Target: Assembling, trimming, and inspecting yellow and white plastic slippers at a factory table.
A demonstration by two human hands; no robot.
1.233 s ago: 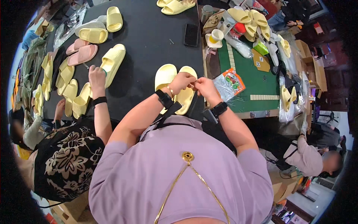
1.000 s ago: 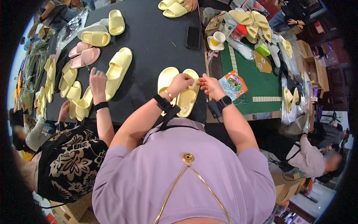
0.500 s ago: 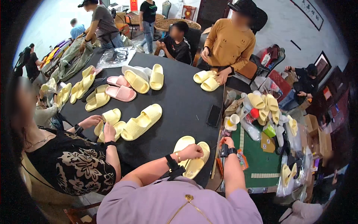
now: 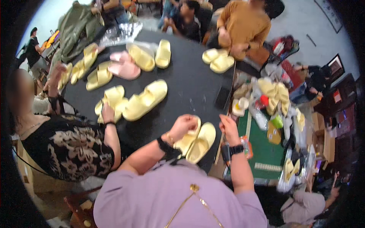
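Note:
A pair of pale yellow slide slippers (image 4: 202, 143) lies side by side on the black table in front of me. My left hand (image 4: 185, 126) hovers over the far end of the left slipper, fingers curled in and fingertips pressed together. Whether something tiny is pinched there is too blurred to tell. To the right of the pair, my right hand (image 4: 229, 127) is raised near the table's edge, thumb and fingers drawn together. Anything between those fingertips is too small to make out. Both wrists wear black bands.
Beyond, the black table (image 4: 178, 100) holds more yellow slippers (image 4: 145, 100) and pink slippers (image 4: 124, 65). A dark phone-like slab (image 4: 223, 97) lies near its right edge. A green-topped table (image 4: 254, 152) at right carries bags and slippers. A co-worker's hand (image 4: 108, 113) works at left.
The view has shifted. My left hand has gone from the right slipper to the left one. My right hand has moved farther forward with its fingers more stretched.

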